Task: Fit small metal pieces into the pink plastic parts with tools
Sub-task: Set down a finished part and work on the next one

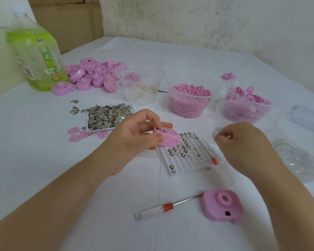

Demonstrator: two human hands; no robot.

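Observation:
My left hand [134, 134] grips a pink plastic part [166, 137] above the table, thumb on its near side, fingers over the top. My right hand [243, 144] hovers to its right with fingers curled; what it pinches is hidden. Between them lies a white dimpled tray [187, 165] with several small round metal pieces, and a clear-handled screwdriver [206, 151] rests across it. A second screwdriver [163, 208] lies near the front, its tip by another pink part [222, 205]. A flat tray of metal clips [108, 116] sits behind my left hand.
A heap of pink parts [92, 75] lies at the back left beside a green bottle [36, 57]. Clear tubs hold rings [141, 93], pink granules [190, 100] and pink pieces [246, 98]. Flat pink lids [80, 134] lie left. Clear bags [290, 156] are at the right.

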